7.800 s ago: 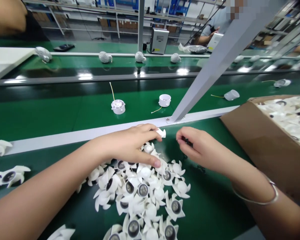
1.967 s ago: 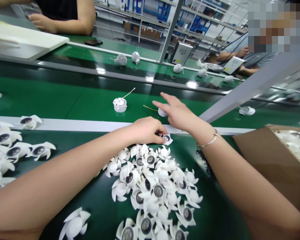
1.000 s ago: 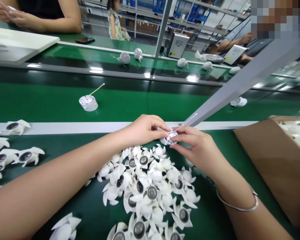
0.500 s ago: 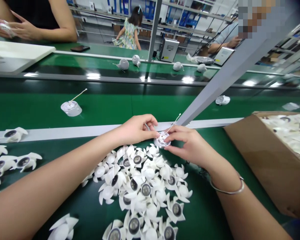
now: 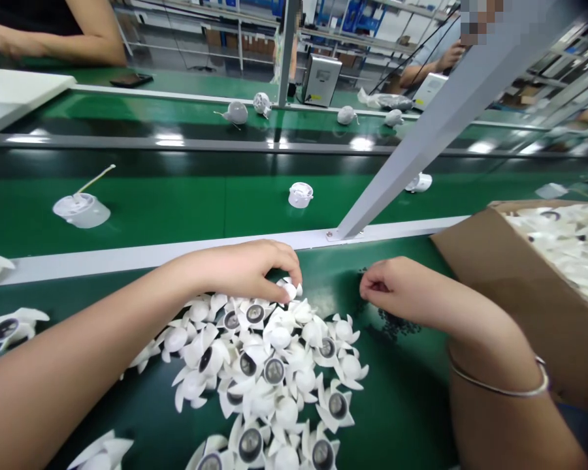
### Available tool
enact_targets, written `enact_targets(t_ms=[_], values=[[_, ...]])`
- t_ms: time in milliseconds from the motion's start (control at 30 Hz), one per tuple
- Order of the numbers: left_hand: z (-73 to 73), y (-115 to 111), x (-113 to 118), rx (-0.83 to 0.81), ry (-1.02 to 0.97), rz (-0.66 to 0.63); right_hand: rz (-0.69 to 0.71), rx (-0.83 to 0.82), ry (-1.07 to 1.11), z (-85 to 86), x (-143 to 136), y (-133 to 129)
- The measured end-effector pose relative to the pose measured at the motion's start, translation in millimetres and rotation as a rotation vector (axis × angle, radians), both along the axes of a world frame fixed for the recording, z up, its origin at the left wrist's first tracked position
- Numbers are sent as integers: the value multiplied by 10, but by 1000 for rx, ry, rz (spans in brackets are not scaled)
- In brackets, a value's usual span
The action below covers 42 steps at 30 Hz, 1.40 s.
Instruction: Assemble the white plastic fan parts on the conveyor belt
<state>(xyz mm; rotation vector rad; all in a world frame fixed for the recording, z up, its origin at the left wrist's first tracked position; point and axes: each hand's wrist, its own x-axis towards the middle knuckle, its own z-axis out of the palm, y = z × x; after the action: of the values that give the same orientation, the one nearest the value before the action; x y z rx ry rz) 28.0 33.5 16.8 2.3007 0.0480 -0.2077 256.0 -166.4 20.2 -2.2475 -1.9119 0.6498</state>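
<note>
A loose pile of white fan impellers (image 5: 279, 375) lies on the green tabletop in front of me, some with their dark round hubs facing up. At the pile's far edge, my left hand (image 5: 255, 271) has its thumb and fingers closed about a small white impeller (image 5: 290, 288). To the right of the pile, my right hand (image 5: 392, 287) is bent down with its fingertips pinched together at a scatter of tiny black parts (image 5: 399, 326). Whatever those fingertips hold is hidden. Past both hands, a white round housing (image 5: 300, 195) stands on the green belt (image 5: 186, 209).
Another housing (image 5: 81, 210) with a wire sticking up stands on the belt at left. A cardboard box (image 5: 524, 294) full of white impellers stands at right. A slanted metal post (image 5: 406, 150) rises from the white rail (image 5: 127, 261). Co-workers sit across the belt.
Both hands have left the wired housing they held, and a housing now stands on the belt ahead. My left hand has closed on an impeller; my right hand has moved to the black parts.
</note>
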Motion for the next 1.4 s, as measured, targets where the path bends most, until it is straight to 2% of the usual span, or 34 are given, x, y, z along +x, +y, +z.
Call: enact_targets(t_ms=[133,233,467,667,900,1033,1100,1167,1267,1400], values=[[14,15,7,-1,-3,39,39,-36,-59,-33,-77,9],[-19,1,29,31,-92,81,36,-63,-175,-23,-182,46],[-92,-32,55,163,-330,118,-74,-233,-524,48,-514,154],[-127,69,18,-51,-247,88,-43,-220,-543,56,-519,149],[-108,126,16,-27,-169,142,-51,-182,-602,9,-554,134],[-152,112,21,-7,-123,176,-102,-184,-489,16,-484,169],[-178,102,27,-33,-113,185,-123,-89,-337,28,-441,193],[-192,94,35,-55,-111,178,-115,82,-144,30,-437,233],[-192,91,43,-32,-124,140,-22,286,97,-13,-527,320],[-182,93,39,-16,-146,121,109,318,218,-128,-701,432]])
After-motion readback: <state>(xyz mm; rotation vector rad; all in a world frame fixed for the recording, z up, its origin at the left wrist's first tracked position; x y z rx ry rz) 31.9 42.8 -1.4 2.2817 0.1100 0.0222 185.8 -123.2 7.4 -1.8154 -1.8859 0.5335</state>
